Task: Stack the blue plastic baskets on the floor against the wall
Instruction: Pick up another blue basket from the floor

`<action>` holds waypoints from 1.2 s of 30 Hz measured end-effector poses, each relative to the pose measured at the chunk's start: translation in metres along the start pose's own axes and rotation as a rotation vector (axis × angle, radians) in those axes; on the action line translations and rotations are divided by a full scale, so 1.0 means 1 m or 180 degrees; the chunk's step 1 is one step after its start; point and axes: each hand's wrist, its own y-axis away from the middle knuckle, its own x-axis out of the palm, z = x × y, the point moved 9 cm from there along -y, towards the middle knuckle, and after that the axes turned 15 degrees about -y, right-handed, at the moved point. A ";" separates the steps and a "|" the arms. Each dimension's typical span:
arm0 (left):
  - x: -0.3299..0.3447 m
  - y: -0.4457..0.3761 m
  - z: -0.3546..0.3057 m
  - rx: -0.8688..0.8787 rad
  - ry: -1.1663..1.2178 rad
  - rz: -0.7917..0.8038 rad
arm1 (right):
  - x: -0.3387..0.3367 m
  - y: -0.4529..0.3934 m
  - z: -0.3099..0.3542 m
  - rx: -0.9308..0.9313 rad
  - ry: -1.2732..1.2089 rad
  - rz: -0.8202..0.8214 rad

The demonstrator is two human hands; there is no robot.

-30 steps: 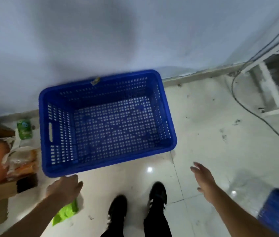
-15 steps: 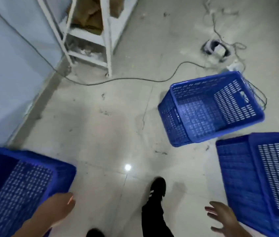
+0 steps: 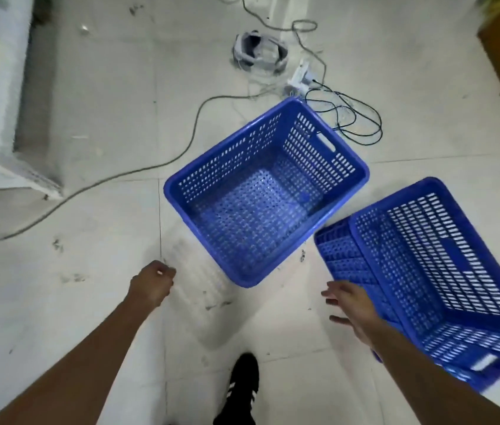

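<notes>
Head view, floor scene.

Item 1: blue plastic basket [image 3: 265, 191], perforated, upright and empty, at centre frame on the pale tiled floor [image 3: 95, 271], set corner-on toward the viewer; handle slot in its 1 o'clock wall.

Item 2: second blue basket [image 3: 439, 271], at 4 o'clock from the first, just beside it; it appears to be nested in another basket, whose wall shows along its 9 o'clock side. Whether it touches item 1 cannot be told.

Item 3: left hand [image 3: 152, 285], at 7 o'clock from item 1, near its closest corner but apart from it; fingers curled loosely inward, holding nothing.

Item 4: right hand [image 3: 351, 305], at 5 o'clock from item 1, over the near edge of the nested pair; fingers [image 3: 333, 293] spread open, empty, contact with the basket not discernible.

Item 5: black shoe with white stripes [image 3: 241, 384], at 6 o'clock.

Item 6: grey cable [image 3: 138, 171] running across the floor from 9 to 12 o'clock; tangled black wires [image 3: 356, 118] and a white headset-like device [image 3: 258, 53] at 12 o'clock.

Item 7: white shelf frame [image 3: 0, 118], at 10 o'clock.
</notes>
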 end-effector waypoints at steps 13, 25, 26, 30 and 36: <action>0.006 -0.113 -0.086 -0.0744 0.0132 0.0273 | 0.024 -0.168 0.289 -0.1029 0.0578 -0.0216; 0.100 -0.172 -0.069 -0.1089 0.0772 -0.0082 | 0.065 -0.359 0.409 -0.1205 0.1826 -0.0110; 0.110 -0.172 -0.071 -0.1085 0.0925 -0.0139 | 0.069 -0.375 0.405 -0.1117 0.1953 -0.0044; 0.124 -0.176 -0.066 -0.1096 0.1519 -0.0699 | 0.061 -0.423 0.371 -0.0477 0.2039 0.0301; 0.090 -0.159 -0.064 -0.1391 0.2381 -0.1118 | 0.049 -0.397 0.380 -0.0258 0.1538 0.0393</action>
